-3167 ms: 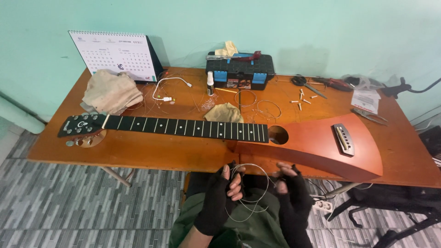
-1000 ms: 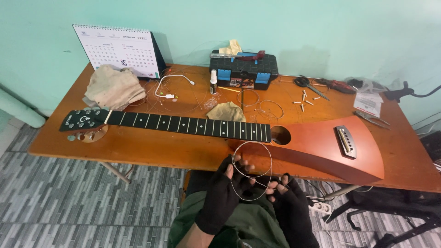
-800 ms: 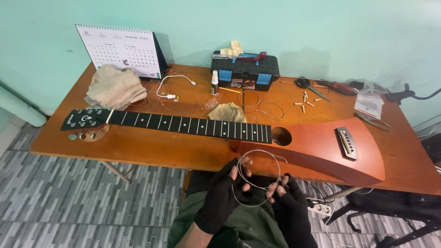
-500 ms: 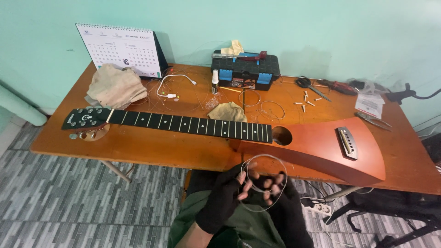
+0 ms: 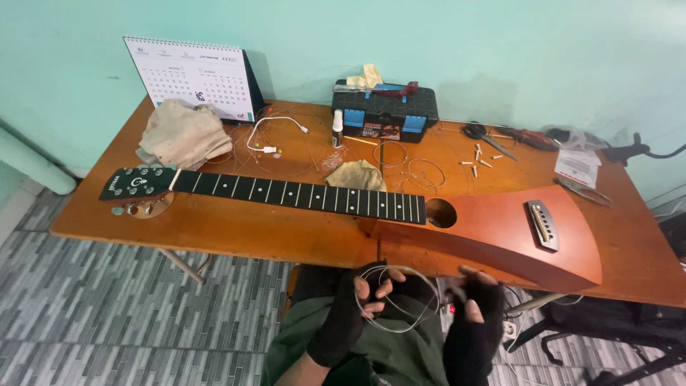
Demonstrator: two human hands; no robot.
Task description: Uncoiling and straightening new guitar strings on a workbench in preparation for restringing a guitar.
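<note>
Nearest the camera, the left hand (image 5: 348,314), in a dark fingerless glove, pinches a coiled guitar string (image 5: 400,298) between its fingertips, the loop hanging over the person's lap. The right hand (image 5: 473,314), gloved alike, sits just right of the coil with fingers loosely spread; whether it touches the wire cannot be told. The left is the nearer hand. Just beyond lies the stringless guitar (image 5: 400,214), long axis left to right, headstock left, bridge (image 5: 543,225) right. Farther back on the wooden table (image 5: 236,229) stand 1 black toolbox (image 5: 384,114) and 1 desk calendar (image 5: 193,75).
</note>
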